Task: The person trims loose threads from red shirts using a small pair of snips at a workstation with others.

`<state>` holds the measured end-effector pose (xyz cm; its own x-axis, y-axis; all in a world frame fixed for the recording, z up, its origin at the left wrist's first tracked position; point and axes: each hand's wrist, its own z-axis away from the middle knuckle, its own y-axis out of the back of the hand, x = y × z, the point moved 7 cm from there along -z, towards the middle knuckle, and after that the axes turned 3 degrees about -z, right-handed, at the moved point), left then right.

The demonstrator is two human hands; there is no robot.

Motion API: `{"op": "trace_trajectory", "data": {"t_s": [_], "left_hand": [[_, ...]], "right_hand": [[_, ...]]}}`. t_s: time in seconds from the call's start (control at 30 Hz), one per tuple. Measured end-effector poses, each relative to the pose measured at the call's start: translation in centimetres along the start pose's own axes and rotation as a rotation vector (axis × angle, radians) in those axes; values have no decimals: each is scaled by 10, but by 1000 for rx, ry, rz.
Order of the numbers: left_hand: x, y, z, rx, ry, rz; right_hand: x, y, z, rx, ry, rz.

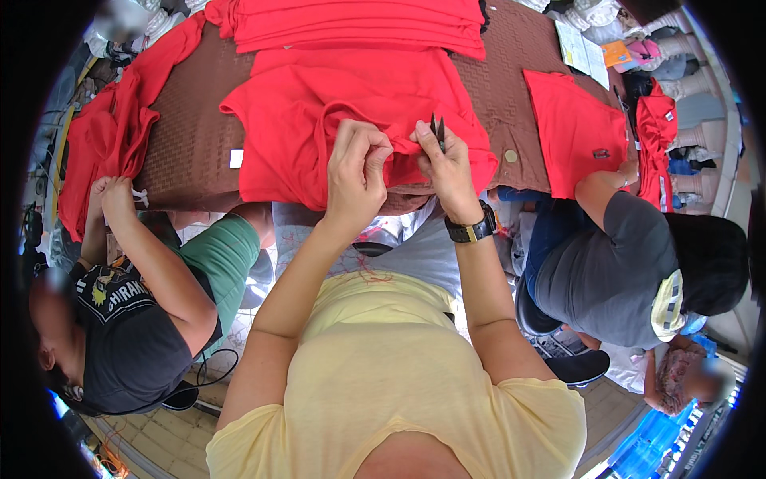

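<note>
A red garment (pixel 279 132) lies spread on the table in front of me, its near edge lifted and bunched between my hands. My left hand (pixel 357 172) is closed in a pinch at the raised edge; what sits between its fingertips is too small to make out. Small dark thread snips (pixel 438 134) are held in my right hand (pixel 452 172), their pointed blades sticking up past the fingers. The thumb and fingertips of that hand also meet at the red cloth. A dark watch is on my right wrist.
A brown patterned cloth (pixel 187 120) covers the table. Folded red garments (pixel 351 24) are stacked at the far side. A person on the left handles red cloth (pixel 112 132); another on the right leans over a red piece (pixel 578 120). Papers (pixel 581 52) lie at the far right.
</note>
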<state>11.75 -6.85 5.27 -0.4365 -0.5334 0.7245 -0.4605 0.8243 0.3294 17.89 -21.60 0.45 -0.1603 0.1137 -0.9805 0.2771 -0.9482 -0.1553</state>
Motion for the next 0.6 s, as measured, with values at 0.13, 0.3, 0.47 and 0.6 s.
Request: {"op": "trace_trajectory", "data": {"t_s": [0.13,0.3,0.47,0.6], "left_hand": [[-25,-14,21,-124,508,646],[-18,-7,23,-182,496,712],[-4,-7,32,-235,449,736],[11,10,29,-247,353,330]], "right_hand": [[-19,7,5,56,208,41],[-32,3,23,100,645,569],[-47,12,34,291,545,447],[-17,-5,54,-123,133,60]]}}
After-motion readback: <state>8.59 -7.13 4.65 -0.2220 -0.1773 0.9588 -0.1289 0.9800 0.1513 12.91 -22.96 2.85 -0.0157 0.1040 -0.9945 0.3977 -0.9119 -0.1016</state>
